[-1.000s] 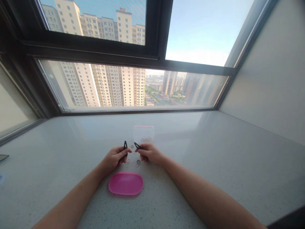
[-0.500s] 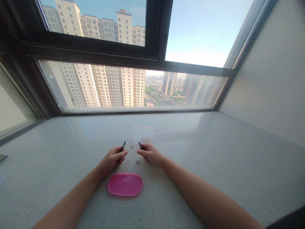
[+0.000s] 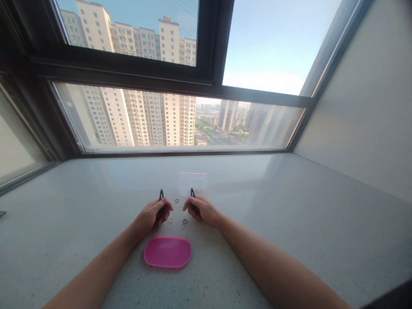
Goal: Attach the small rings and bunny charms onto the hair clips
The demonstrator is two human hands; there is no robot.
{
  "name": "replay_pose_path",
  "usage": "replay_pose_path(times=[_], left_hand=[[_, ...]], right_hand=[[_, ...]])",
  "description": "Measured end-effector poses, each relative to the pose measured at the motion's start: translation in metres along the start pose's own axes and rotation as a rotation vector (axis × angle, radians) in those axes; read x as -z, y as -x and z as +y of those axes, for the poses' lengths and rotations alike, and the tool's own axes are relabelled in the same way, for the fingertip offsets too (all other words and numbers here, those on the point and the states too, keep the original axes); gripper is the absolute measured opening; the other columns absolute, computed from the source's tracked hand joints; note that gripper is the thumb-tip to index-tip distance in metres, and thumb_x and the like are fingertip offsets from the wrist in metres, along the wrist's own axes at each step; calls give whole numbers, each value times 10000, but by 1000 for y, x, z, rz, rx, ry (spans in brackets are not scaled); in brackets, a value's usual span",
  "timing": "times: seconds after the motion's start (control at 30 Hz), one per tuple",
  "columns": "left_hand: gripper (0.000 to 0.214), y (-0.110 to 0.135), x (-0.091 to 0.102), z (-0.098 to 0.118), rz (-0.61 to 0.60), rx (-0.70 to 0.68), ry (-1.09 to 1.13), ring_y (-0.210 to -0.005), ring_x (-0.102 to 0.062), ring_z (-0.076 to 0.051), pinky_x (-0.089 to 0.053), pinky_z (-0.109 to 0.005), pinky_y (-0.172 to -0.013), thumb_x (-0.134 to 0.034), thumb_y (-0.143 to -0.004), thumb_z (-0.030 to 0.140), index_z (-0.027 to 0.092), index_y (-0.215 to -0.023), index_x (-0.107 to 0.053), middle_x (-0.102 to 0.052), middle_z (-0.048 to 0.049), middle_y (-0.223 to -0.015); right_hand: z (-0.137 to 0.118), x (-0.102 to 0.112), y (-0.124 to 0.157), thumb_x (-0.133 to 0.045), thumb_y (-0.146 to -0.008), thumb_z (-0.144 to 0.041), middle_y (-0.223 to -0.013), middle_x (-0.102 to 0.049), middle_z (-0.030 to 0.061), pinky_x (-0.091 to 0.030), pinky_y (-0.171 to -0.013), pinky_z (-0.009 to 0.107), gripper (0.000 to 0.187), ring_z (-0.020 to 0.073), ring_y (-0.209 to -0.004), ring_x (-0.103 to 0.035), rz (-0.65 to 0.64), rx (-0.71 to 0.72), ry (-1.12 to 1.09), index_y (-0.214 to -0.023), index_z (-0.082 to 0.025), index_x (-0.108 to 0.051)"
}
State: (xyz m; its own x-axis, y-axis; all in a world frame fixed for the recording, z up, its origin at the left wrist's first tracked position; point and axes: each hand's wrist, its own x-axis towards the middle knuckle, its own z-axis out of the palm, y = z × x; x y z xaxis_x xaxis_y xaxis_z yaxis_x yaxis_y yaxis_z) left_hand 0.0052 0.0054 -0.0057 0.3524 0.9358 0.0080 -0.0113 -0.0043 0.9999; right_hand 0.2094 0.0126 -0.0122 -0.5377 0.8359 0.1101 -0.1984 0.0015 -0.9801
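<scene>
My left hand (image 3: 154, 214) is closed around a pair of black tweezers (image 3: 161, 194), whose joined end sticks up above the fingers. In my right hand (image 3: 201, 209) is a second pair of black tweezers (image 3: 192, 192), also upright. The tips of both pairs are hidden by the fingers. Between and in front of the hands lie several small rings, among them a dark ring (image 3: 177, 201), another dark ring (image 3: 184, 221) and a pale pink ring (image 3: 171, 220). A pink oval tray (image 3: 167, 252) rests on the speckled white surface, nearer to me than the hands.
Just beyond my right hand lies a clear zip bag (image 3: 188, 182) with small pale things in it. A dark-framed window (image 3: 180, 154) borders the surface at the back, and a white wall (image 3: 360, 128) rises at the right. A dark object (image 3: 2, 213) shows at the left edge.
Both pairs of tweezers have turned from slanting to nearly upright. The hands stay in about the same places, and the whole view has shifted slightly.
</scene>
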Motion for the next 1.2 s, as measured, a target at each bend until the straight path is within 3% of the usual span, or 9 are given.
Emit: replay_pose_path(times=[0.07, 0.2, 0.27, 0.4, 0.57, 0.7, 0.9, 1.03, 1.2], left_hand=[[374, 0, -2, 3, -14, 2, 4, -372, -370, -60, -237, -190, -365, -432, -797, 447, 115, -820, -602, -486, 15, -534], [390, 2, -4, 9, -12, 0, 31, -394, -381, -48, -237, -187, -377, -474, -780, 450, 116, -932, -605, -490, 10, -633], [383, 3, -4, 9, 7, 13, 50, -396, -381, -51, -238, -181, -369, -477, -774, 455, 130, -933, -602, -472, 21, -625], [340, 3, -3, 5, 50, 37, 66, -364, -361, -57, -244, -175, -345, -443, -779, 441, 136, -792, -594, -441, 40, -537], [314, 2, 0, -1, 48, 28, 57, -330, -343, -65, -225, -180, -335, -400, -783, 381, 140, -636, -539, -430, 38, -440], [313, 1, 0, -3, 40, 28, 97, -342, -354, -74, -235, -186, -344, -373, -784, 364, 137, -659, -549, -445, 27, -458], [309, 2, -3, 5, 68, 3, 34, -433, -405, -96, -329, -214, -428, -443, -768, 388, 132, -741, -613, -450, 19, -556], [300, 4, -3, 16, 91, -121, -134, -563, -433, -109, -347, -203, -528, -513, -751, 378, 137, -829, -675, -478, 0, -627], [329, 8, -5, 20, 157, -148, -185, -482, -360, -83, -266, -196, -444, -570, -712, 369, 130, -918, -664, -492, 10, -597]], right_hand=[[0, 0, 0, -410, -822, -457, -576, -414, -34, -178, -342, 182, 396, 41, -401, -305, -4, 23, 28, -907, -119, -600], [0, -1, 1, -487, -776, -496, -572, -343, -56, -191, -347, 169, 458, 31, -403, -237, 29, 9, 77, -1058, -150, -589], [1, -2, 1, -495, -769, -498, -528, -338, -65, -220, -354, 169, 467, 30, -385, -244, 67, -3, 166, -1055, -145, -601], [5, -4, 0, -557, -727, -475, -544, -480, -34, -253, -346, 165, 445, 25, -362, -330, 145, -6, 316, -988, -124, -636], [7, -4, -2, -670, -625, -410, -522, -549, -9, -310, -340, 172, 449, 55, -355, -430, 189, 28, 278, -941, -93, -640], [7, -8, -3, -626, -662, -421, -508, -539, -12, -302, -334, 168, 424, 63, -360, -451, 239, 55, 237, -932, -93, -638], [2, -23, 2, -503, -768, -375, -588, -494, -22, -226, -325, 148, 314, 22, -383, -339, 256, 98, 92, -928, -131, -620], [1, -27, 3, -509, -751, -325, -650, -499, -11, -277, -329, 139, 312, 44, -447, -402, 209, 95, 62, -998, -146, -576], [1, -28, 2, -510, -753, -343, -674, -576, -12, -317, -332, 139, 269, 67, -442, -497, 202, 145, 76, -957, -178, -448]])
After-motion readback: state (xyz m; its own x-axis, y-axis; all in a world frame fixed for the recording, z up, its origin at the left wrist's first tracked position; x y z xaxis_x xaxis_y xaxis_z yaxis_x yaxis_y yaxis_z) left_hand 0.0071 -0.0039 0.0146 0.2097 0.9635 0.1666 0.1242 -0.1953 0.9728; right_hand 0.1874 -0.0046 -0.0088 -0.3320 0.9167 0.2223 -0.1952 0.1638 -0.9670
